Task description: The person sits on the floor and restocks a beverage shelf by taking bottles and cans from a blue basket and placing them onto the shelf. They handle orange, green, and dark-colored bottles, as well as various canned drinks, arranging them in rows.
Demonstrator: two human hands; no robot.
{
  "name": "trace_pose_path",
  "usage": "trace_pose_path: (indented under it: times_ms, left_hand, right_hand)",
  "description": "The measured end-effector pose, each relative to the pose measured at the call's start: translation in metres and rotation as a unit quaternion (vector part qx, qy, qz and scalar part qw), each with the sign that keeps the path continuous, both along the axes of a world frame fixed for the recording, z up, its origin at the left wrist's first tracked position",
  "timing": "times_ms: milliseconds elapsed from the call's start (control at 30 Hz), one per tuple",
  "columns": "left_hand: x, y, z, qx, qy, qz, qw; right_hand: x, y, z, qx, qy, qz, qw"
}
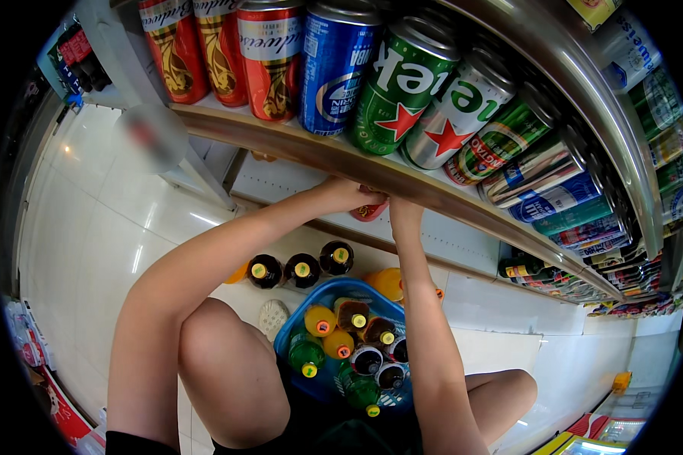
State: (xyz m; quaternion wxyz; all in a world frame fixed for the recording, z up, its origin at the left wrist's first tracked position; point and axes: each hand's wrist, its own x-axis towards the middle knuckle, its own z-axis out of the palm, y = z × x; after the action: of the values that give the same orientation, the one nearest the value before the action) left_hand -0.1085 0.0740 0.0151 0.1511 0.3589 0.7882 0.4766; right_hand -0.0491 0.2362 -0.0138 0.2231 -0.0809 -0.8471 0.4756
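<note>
My left hand [357, 194] reaches under the front edge of a shelf of beer cans and is closed around a red container [370, 212] with gold marks, only its lower part showing. My right hand [405, 211] is beside it on the right; the shelf edge hides its fingers, so its grip cannot be made out. Below both hands lies a white perforated lower shelf [449, 233]. Between my knees stands a blue plastic basket [282, 335] with several drink bottles, among them orange juice bottles [320, 319], green bottles [306, 350] and dark bottles [366, 360].
The upper shelf's wooden front edge [296, 149] crosses just above my hands, carrying Budweiser cans [270, 62], Heineken cans [398, 85] and others. Dark bottles with yellow caps [302, 271] stand on the tiled floor [108, 210] behind the basket. Orange bottles [388, 282] stand near its right corner.
</note>
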Motion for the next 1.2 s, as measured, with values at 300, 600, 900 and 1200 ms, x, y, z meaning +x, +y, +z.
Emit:
trace_pose_path:
  times_ms: [300, 600, 900, 1200]
  left_hand:
    - [0.027, -0.040, 0.000, 0.143, -0.147, 0.044, 0.978]
    - [0.046, -0.079, -0.014, 0.196, -0.134, 0.027, 0.971]
    - [0.070, -0.098, -0.023, 0.187, -0.161, 0.072, 0.966]
    - [0.109, -0.165, 0.047, 0.194, -0.193, 0.135, 0.952]
  right_hand:
    - [0.023, -0.044, 0.048, -0.134, 0.017, 0.092, 0.987]
    - [0.039, -0.089, 0.032, 0.086, 0.026, 0.080, 0.993]
    - [0.064, -0.115, 0.033, 0.038, 0.011, 0.094, 0.995]
    - [0.089, -0.171, 0.084, 0.012, 0.059, 0.141, 0.988]
